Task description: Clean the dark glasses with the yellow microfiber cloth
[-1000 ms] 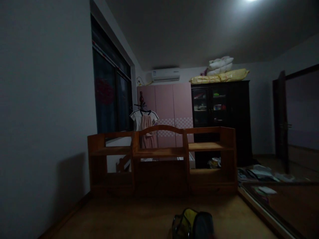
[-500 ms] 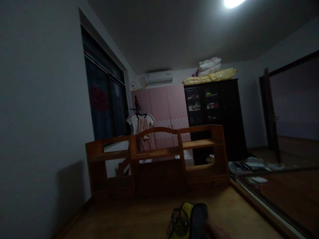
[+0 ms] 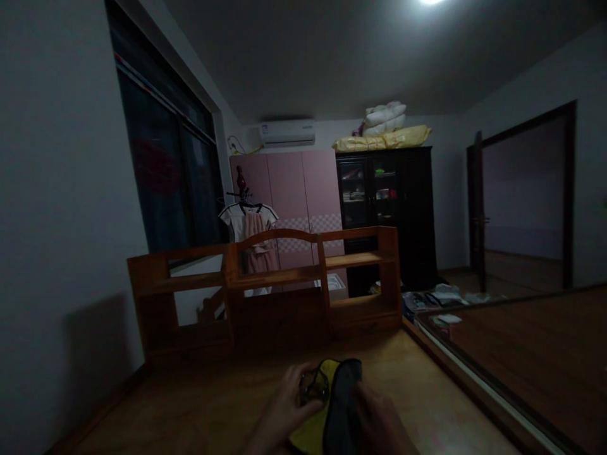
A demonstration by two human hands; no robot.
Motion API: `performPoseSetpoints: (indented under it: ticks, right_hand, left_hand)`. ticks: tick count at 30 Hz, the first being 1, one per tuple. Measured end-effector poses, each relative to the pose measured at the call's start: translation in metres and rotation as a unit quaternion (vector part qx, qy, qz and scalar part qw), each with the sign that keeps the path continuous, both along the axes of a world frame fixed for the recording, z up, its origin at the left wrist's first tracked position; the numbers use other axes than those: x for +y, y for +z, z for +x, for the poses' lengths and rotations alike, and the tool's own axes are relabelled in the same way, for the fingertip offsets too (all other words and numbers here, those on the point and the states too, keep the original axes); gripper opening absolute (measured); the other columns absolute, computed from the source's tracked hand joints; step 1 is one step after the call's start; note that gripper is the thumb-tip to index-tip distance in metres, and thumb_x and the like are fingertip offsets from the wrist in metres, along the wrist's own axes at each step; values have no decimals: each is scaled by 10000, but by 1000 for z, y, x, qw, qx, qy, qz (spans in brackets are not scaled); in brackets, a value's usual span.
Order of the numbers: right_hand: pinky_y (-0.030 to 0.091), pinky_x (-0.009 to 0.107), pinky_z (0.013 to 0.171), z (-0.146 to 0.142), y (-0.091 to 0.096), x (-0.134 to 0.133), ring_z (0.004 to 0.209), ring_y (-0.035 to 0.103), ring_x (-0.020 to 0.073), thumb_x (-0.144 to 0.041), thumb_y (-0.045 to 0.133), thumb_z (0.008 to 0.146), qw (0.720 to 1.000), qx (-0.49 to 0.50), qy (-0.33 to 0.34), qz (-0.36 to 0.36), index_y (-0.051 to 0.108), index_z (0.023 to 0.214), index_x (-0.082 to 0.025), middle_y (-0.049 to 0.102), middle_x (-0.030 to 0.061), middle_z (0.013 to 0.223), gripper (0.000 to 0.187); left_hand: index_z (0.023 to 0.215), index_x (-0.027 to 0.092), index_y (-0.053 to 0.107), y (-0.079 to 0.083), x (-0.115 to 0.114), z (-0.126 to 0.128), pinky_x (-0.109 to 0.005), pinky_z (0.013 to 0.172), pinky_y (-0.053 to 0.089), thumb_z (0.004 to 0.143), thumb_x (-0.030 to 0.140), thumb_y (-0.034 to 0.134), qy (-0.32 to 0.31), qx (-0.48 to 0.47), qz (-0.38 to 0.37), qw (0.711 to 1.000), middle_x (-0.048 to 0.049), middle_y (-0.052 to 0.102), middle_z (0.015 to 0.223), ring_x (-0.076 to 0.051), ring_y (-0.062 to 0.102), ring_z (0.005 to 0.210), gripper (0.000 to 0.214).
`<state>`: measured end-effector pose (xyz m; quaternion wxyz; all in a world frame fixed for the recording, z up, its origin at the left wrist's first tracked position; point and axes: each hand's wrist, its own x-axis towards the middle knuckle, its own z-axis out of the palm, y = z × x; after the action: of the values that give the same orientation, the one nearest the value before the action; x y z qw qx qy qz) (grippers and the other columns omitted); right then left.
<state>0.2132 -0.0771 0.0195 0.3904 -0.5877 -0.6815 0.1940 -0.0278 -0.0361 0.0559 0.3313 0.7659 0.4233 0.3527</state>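
A cloth (image 3: 345, 398), yellow on one face and dark grey on the other with black edging, is held low in front of me above the wooden desk top. Against its yellow side is a clear, round-rimmed glass (image 3: 313, 387); the dim light hides its full shape. My left hand (image 3: 287, 407) curls round the glass from the left, thumb across its near side. On the right, my right hand (image 3: 379, 414) presses on the grey face of the cloth with bent, blurred fingers.
A wooden shelf unit (image 3: 275, 276) stands along the back of the wooden surface (image 3: 190, 398). The wall (image 3: 42, 221) and a window lie to the left. Pink wardrobe doors (image 3: 287, 183), a black cabinet (image 3: 417, 215) and an open door (image 3: 478, 215) are farther off.
My view has turned rightward and tilted down somewhat. Both hands, the cloth and the glass now show more fully, higher in the picture; my left hand has come into clear sight.
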Motion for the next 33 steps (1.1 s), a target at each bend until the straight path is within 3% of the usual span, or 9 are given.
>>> performPoseSetpoints:
  ticks: [6, 9, 13, 18, 21, 23, 28, 30, 33]
  right_hand:
    - [467, 256, 704, 2, -4, 8, 781, 674, 209, -334, 416, 915, 999, -32, -17, 7, 657, 903, -213, 735, 78, 852, 270]
    - [466, 252, 702, 0, -2, 11, 787, 680, 207, -339, 393, 926, 999, -42, -19, 17, 655, 926, -213, 739, 74, 862, 291]
    - [473, 273, 790, -6, 5, 26, 945, 685, 236, -402, 358, 950, 993, -65, -99, 2, 636, 1070, -200, 731, 115, 1025, 364]
    - [488, 341, 807, -14, 4, 68, 1004, 681, 325, -523, 403, 925, 971, -169, -141, -94, 598, 1158, -86, 720, 208, 1035, 532]
    - [494, 365, 789, -20, -2, 89, 996, 683, 350, -527, 437, 913, 960, -225, -126, -112, 507, 1285, -32, 717, 238, 1033, 623]
    - [493, 388, 787, -22, -6, 96, 986, 684, 362, -522, 455, 908, 954, -254, -112, -112, 432, 1368, -56, 721, 228, 1033, 655]
    - [466, 403, 865, -21, -11, 100, 1103, 633, 366, -457, 529, 878, 950, -275, -96, -112, 376, 1413, -68, 667, 242, 1180, 679]
    - [467, 390, 865, -18, -7, 100, 1125, 622, 363, -454, 528, 872, 952, -267, -98, -111, 434, 1361, -40, 656, 257, 1190, 648]
    - [473, 406, 815, -17, 2, 99, 1040, 652, 391, -516, 531, 846, 960, -227, -96, -135, 630, 1091, -55, 698, 267, 1067, 532]
  left_hand:
    - [1433, 227, 382, -41, 67, -13, -447, 1147, 260, 557, 301, 828, 25, 109, -23, 993, -122, 338, 1503, -350, 254, 1414, 986]
    - [1456, 216, 332, -59, 79, -8, -413, 1149, 265, 530, 284, 845, -33, 92, 1, 995, -124, 338, 1499, -323, 294, 1396, 1061]
    - [1406, 285, 398, -60, 68, 11, -335, 1061, 395, 576, 240, 786, -52, 72, 56, 994, -66, 486, 1365, -266, 472, 1259, 917]
    - [1257, 244, 552, -47, 61, 12, -339, 997, 443, 557, 286, 767, 47, 118, 75, 989, -88, 553, 1247, -290, 533, 1167, 734]
    - [1251, 221, 551, -43, 62, -12, -338, 993, 446, 548, 325, 789, 71, 119, 68, 988, -96, 552, 1253, -291, 537, 1163, 749]
    - [1273, 215, 530, -43, 59, -35, -343, 991, 448, 564, 328, 785, 107, 108, 63, 986, -106, 531, 1289, -296, 531, 1182, 762]
    - [1293, 246, 504, -49, 40, -92, -353, 1009, 439, 615, 309, 761, 189, 86, 81, 975, -89, 529, 1300, -281, 534, 1190, 728]
    - [1270, 235, 527, -51, 36, -112, -372, 1005, 444, 613, 312, 763, 201, 90, 81, 972, -97, 538, 1287, -296, 538, 1188, 703]
    - [1266, 242, 533, -51, 39, -141, -377, 986, 461, 662, 362, 745, 226, 82, 89, 967, -82, 553, 1264, -289, 559, 1158, 651]
